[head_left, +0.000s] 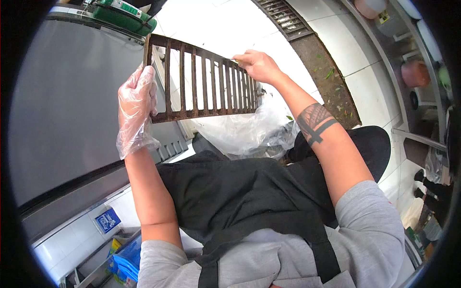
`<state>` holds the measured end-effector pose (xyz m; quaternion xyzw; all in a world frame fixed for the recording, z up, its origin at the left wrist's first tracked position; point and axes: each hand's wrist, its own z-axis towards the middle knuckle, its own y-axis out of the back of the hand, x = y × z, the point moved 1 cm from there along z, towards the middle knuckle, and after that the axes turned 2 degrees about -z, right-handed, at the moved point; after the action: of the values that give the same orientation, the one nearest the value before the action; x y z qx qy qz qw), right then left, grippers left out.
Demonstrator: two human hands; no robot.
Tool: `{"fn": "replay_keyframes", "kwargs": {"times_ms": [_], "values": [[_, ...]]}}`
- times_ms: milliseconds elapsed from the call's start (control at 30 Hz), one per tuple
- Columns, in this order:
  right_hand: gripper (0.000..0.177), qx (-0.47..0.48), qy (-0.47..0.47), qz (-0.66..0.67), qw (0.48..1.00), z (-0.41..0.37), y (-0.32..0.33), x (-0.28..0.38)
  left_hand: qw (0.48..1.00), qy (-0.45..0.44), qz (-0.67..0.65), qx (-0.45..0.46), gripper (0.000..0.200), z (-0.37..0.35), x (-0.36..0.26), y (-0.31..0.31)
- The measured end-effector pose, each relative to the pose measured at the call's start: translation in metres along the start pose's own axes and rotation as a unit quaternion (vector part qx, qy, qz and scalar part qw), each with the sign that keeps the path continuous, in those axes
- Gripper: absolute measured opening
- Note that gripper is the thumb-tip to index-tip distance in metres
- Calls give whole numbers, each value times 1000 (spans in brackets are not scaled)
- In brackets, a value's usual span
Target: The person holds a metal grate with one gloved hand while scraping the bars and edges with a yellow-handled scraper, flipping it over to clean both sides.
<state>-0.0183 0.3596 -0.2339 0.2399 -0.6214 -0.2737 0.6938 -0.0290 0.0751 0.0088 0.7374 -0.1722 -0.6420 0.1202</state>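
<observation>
A rusty metal drain grate [204, 86] is held up, tilted, above the floor in front of my knees. My left hand [138, 96], in a clear plastic glove, is closed around its left end. My bare right hand [259, 66] is at the upper right edge of the grate, fingers pinched together. A tiny yellow-green bit shows at those fingertips, too small to name. Beneath the grate, a clear plastic bag [240, 139] lies crumpled on the floor, partly hidden by it.
To the right runs an uncovered floor drain channel [321, 67] with dirt and green leaves. Another grate [283, 17] covers its far part. A large grey panel [91, 105] stands close on the left, a metal shelf [403, 86] on the right. Blue plastic [127, 261] lies at lower left.
</observation>
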Motion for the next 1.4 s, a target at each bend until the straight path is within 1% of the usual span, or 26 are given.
{"fn": "replay_keyframes", "kwargs": {"times_ms": [100,167,200,233,267,300,367,433,500,567,633,700,733,800,833,900,967,1033,1067,1133,1167,1200,1233,1267,1300,1400], "values": [[28,-27,22,3,999,-2,-20,-9,1000,2,-12,1,36,0,0,-2],[28,-39,-14,54,998,-5,-34,-12,1000,3,-27,1,36,0,1,-2],[27,-14,-23,56,998,0,-32,-13,1000,8,-22,-3,37,0,2,0],[27,-16,-24,56,998,6,-30,-23,1000,11,-17,-5,39,0,2,-1],[27,30,-11,104,994,14,-26,-35,1000,8,-15,-1,39,1,-1,-3],[27,77,1,151,985,16,-18,-33,1000,11,-19,-11,42,0,-2,-5],[30,74,-20,130,989,9,-9,-24,999,17,-26,-21,46,-1,0,-6],[33,6,-22,24,999,3,-9,-15,1000,5,-6,-11,48,1,1,-4],[35,23,-43,23,999,0,-15,-10,1000,7,-5,-14,48,0,3,-3],[34,101,-62,152,981,3,-15,-19,1000,9,-2,-15,48,3,4,-2],[35,116,-52,160,979,1,-9,-17,999,19,-25,-12,50,5,6,1],[32,19,-37,130,991,-5,0,-6,999,18,-29,-14,49,4,5,0],[32,20,-36,130,991,-4,4,2,999,16,-29,-12,48,3,4,-1],[30,13,-5,40,999,-1,11,21,1000,14,-25,-9,48,1,1,-2],[30,15,-5,40,999,2,16,27,1000,12,-22,-4,48,0,1,-3],[30,0,58,-81,995,9,24,36,1000,15,-25,-2,47,1,3,-2],[32,17,82,-93,992,14,30,34,999,17,-30,-3,47,0,2,0],[31,101,156,-188,964,15,38,33,1000,3,-6,6,44,-1,-3,0],[31,115,177,-176,961,14,43,31,1000,3,-8,5,44,1,-5,1],[31,126,179,-207,954,8,61,46,999,-20,8,46,44,2,-7,3],[31,132,180,-238,945,3,67,53,999,-14,1,42,44,-1,-10,3],[36,129,179,-262,939,-2,68,59,999,-15,13,40,43,-4,-16,1],[36,135,182,-265,937,-7,69,65,999,-17,27,40,43,-5,-17,1],[40,126,182,-293,930,-13,72,71,997,-40,18,64,45,-6,-17,2],[44,117,181,-322,922,-15,76,79,997,-38,14,61,45,-7,-16,3],[44,110,205,-349,908,-14,79,94,997,-49,26,62,49,-13,-15,0]]}}
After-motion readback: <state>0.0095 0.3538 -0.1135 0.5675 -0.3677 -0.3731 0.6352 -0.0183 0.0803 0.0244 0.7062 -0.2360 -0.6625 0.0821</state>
